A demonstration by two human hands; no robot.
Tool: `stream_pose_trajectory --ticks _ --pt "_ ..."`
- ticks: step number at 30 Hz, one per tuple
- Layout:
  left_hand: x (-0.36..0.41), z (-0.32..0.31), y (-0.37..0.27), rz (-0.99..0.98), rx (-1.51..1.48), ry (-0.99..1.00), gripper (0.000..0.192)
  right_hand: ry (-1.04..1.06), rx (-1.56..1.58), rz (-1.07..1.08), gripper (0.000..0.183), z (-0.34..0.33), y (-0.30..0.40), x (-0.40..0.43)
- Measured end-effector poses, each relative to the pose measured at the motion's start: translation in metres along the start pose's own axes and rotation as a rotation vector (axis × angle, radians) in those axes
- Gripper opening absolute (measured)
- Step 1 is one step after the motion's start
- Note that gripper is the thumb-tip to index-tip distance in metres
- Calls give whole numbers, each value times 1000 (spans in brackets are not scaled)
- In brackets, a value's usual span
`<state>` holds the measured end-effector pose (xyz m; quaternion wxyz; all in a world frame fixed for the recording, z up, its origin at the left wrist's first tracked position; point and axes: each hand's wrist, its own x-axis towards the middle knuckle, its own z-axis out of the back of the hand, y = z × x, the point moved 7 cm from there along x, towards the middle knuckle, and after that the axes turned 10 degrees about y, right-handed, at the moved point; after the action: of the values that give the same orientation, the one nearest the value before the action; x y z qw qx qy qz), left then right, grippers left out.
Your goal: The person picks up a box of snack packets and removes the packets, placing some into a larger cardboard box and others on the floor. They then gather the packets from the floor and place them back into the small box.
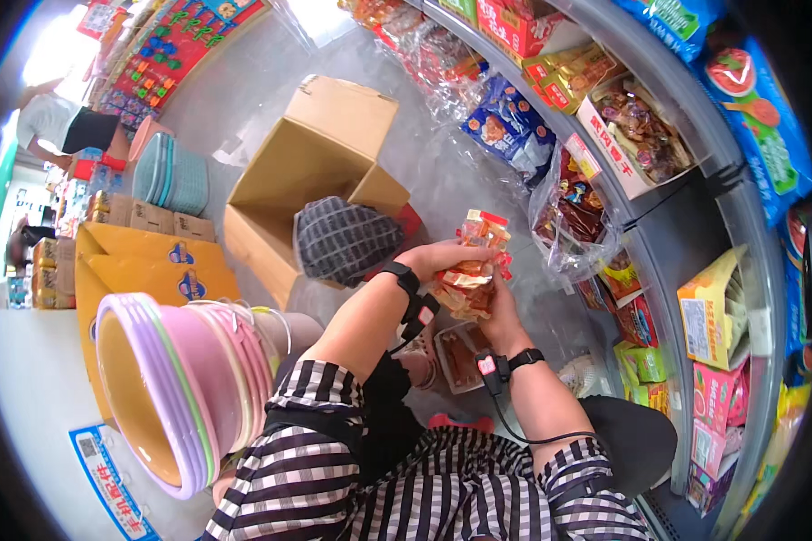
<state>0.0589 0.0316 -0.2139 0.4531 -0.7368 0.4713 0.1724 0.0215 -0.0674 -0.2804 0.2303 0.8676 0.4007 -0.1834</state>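
Both of my hands hold a bunch of small snack packets in shiny red and gold wrappers (471,284). My left hand (440,260) grips them from the left, its thumb and fingers across the upper part. My right hand (504,318) supports them from the lower right. Each wrist wears a black strap with a small device. Just left of the packets, a dark checked cloth item (348,240) lies at the mouth of an open cardboard box (257,250) on the floor. Below the packets, near my feet, is a clear tray with brown contents (461,345).
Shelves with snack packs curve along the right, including an open white box of wrapped snacks (605,145). Plastic bags of snacks (572,209) lie beside them. Stacked pastel buckets (169,392) stand at left, near yellow cartons (149,260). Another person (68,125) is at upper left.
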Motion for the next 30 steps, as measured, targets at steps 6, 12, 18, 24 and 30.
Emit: stream_pose_trajectory --ticks 6,12,18,24,30 --pt "71 67 52 -108 -266 33 35 -154 -117 -48 54 88 -7 53" --pt "99 112 96 -163 -435 -37 30 -356 -618 122 59 124 9 73" --pt "104 150 106 -31 173 -472 59 -441 -1229 85 85 150 23 80" --pt "87 194 125 -204 680 -750 93 -427 -1486 47 94 143 15 85" --pt "77 139 104 -15 745 -908 79 -581 -1737 198 82 153 53 40"
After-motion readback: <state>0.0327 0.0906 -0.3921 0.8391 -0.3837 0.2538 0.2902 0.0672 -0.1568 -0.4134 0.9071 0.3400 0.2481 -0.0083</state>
